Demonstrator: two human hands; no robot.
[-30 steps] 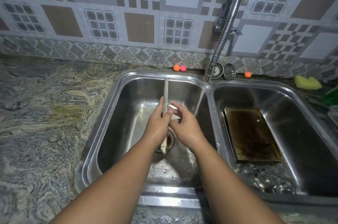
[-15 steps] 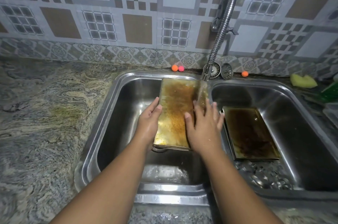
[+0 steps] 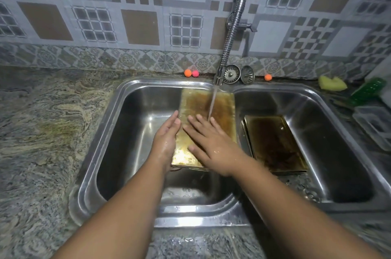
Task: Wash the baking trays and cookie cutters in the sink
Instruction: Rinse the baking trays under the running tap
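Leaning in the sink's (image 3: pixel 127 97) left basin, centre frame, the stained baking tray (image 3: pixel 222 108) ran its long axis bottom to top under the faucet (image 3: pixel 232 25) stream. Your right hand (image 3: pixel 213 146) lay on its face, fingers spread straight, gripping nothing; your left hand (image 3: pixel 167 142) braced its left edge, fingers straight. Two trays in all: the second tray (image 3: pixel 273 142) lay in the right basin.

Stainless steel in the sink (image 3: pixel 127 110), smooth and glossy, with wet glints. Thin metal in the baking tray (image 3: pixel 224 110) under the water, dulled yellow-brown, stained and rough-looking, shiny where wet. Darker, matt baked-on crust over the second tray (image 3: pixel 273 142). Bright ribbed metal along the tap hose (image 3: pixel 234 25). Polished, swirl-veined stone for the bench (image 3: pixel 42 131). Smooth ceramic wall tiles (image 3: pixel 137 25). Porous yellow sponge (image 3: pixel 332 86); clear plastic box (image 3: pixel 374 125).
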